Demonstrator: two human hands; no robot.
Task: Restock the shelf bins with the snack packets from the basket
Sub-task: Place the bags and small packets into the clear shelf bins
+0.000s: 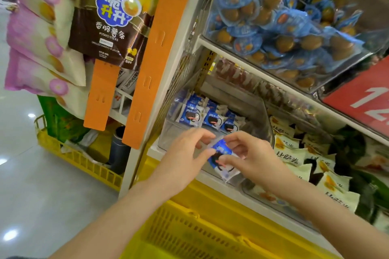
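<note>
**A:** quick check, what have your hands got right now?

**B:** your left hand (pixel 183 153) and your right hand (pixel 250 157) are both gripping the same blue snack packet (pixel 221 150). The left pinches one edge, and the right has its fingers curled onto the other side, so it's held up between them.

**A:** and the rest?

**B:** the clear bin (pixel 168 134) is just beyond your fingertips, with more blue packets (pixel 207 119) standing in it. The yellow basket (pixel 189 227) sits right below your wrists. Cream packets (pixel 292 159) are piled just right of your right hand.
</note>
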